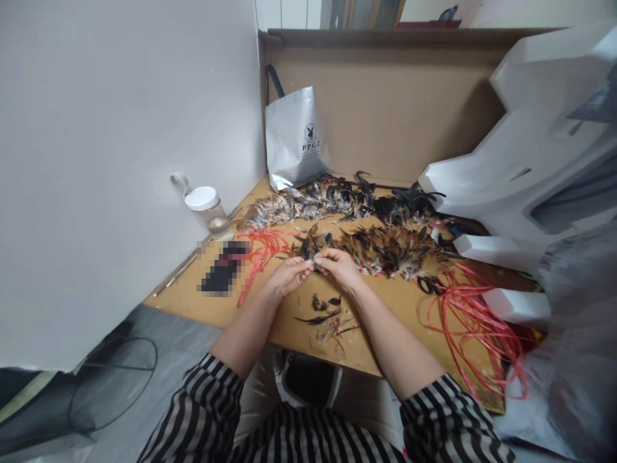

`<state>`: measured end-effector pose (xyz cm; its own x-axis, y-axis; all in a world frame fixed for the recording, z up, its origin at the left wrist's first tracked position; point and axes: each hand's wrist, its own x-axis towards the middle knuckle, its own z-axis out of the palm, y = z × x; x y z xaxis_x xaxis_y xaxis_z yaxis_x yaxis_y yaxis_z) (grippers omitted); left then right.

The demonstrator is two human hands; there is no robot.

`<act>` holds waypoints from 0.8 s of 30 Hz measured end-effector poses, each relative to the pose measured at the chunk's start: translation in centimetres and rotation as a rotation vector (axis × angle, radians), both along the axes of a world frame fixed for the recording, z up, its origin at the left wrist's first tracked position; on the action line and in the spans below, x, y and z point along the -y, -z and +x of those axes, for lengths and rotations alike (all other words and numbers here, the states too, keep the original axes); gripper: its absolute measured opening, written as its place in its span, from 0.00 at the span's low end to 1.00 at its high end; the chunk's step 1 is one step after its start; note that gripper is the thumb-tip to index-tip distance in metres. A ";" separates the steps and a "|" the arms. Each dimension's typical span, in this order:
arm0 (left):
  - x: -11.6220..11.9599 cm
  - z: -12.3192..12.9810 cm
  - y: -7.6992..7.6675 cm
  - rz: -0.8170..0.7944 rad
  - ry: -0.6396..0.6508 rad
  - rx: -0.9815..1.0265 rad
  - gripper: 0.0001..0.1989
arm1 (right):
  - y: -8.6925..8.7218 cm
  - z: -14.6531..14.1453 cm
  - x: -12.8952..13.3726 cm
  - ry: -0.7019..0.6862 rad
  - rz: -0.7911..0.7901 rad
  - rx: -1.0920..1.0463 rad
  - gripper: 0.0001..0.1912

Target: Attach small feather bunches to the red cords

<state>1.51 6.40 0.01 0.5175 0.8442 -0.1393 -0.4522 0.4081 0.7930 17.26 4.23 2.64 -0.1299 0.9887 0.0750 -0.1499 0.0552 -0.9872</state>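
My left hand (291, 275) and my right hand (337, 267) meet fingertip to fingertip over the wooden table (395, 321). Both are pinched on a small dark feather bundle (313, 243), whose tips fan out just beyond my fingers. Right behind lies a long heap of brown and black feathers (395, 249). Farther back stretches another row of pale and black feathers (308, 200). Red plastic strips (265, 247) spread to the left of my left hand. A few loose dark feathers (325, 318) are scattered on the table between my forearms.
A silver bag (294, 138) stands at the back against a cardboard panel (385, 103). On the left are a lidded jar (207, 206) and a pixelated dark object (222, 270). White foam (518, 305) and a tangle of red strips (463, 321) occupy the right side.
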 end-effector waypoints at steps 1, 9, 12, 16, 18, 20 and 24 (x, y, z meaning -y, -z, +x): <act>0.0 0.0 0.0 0.011 0.002 -0.015 0.06 | 0.0 0.0 0.0 0.009 0.008 0.020 0.13; 0.6 0.1 -0.7 0.103 -0.019 -0.199 0.09 | -0.2 0.0 -0.1 0.144 0.038 0.154 0.14; 0.6 0.2 -0.8 0.122 -0.017 -0.250 0.10 | -0.2 -0.1 -0.1 0.163 0.083 0.207 0.14; 0.4 0.3 -0.6 0.182 -0.033 -0.308 0.10 | -0.3 -0.3 0.0 0.164 0.074 0.186 0.14; 0.3 0.3 -0.4 0.232 -0.042 -0.319 0.10 | -0.4 -0.4 0.1 0.157 0.042 0.149 0.15; 0.3 0.3 -0.3 0.283 -0.050 -0.345 0.10 | -0.3 -0.4 0.1 0.143 0.023 0.130 0.15; 0.3 0.5 -0.1 0.307 -0.047 -0.387 0.10 | 0.3 -0.5 -0.1 0.160 -0.007 0.140 0.16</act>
